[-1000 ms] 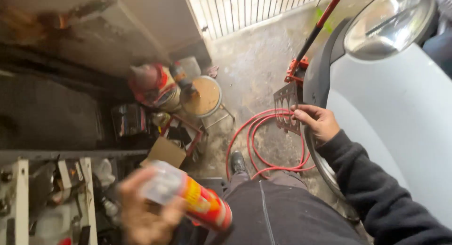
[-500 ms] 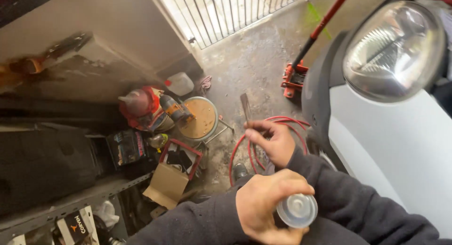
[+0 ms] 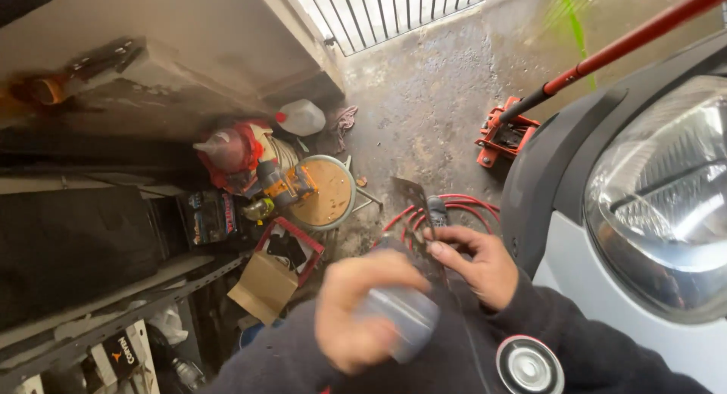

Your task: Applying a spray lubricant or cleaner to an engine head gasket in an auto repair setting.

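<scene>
Left hand: the left hand (image 3: 363, 307) was blurred with motion, its grip closed round the grey cap end of a spray can (image 3: 401, 322), held low in the middle of the view, just beside the other hand.
Right hand: the right hand (image 3: 473, 261) had its fingers (image 3: 443, 250) curled shut on a thin, flat, dark metal piece (image 3: 413, 201) with a pointed top that stood up from the grip.
Sleeves: dark, soft knit fabric covered both arms; a round silvery disc (image 3: 530, 364) with a red rim lay against it at the bottom edge.
Floor: rough, stained grey concrete (image 3: 424, 106), with a coiled red hose (image 3: 462, 208) behind the hands.
Jack: an orange-red floor jack (image 3: 507, 133) with a long red handle stood near the car.
Car: a smooth pale body panel, black trim and a glossy clear headlight (image 3: 666, 205) filled the right side.
Stool: a round stool (image 3: 326, 193) with a worn brown top carried a yellow and black power tool (image 3: 284, 186).
Packages: a white plastic jug (image 3: 303, 118) with a red cap stood by the wall; a brown cardboard box (image 3: 265, 288) lay open below the stool; a dark box with a coloured label (image 3: 212, 216) sat on the shelf side.
Change: half a second earlier the can showed sharply, cap up, lower right; it had since shifted left and blurred, while the right hand kept hold of the metal piece.
</scene>
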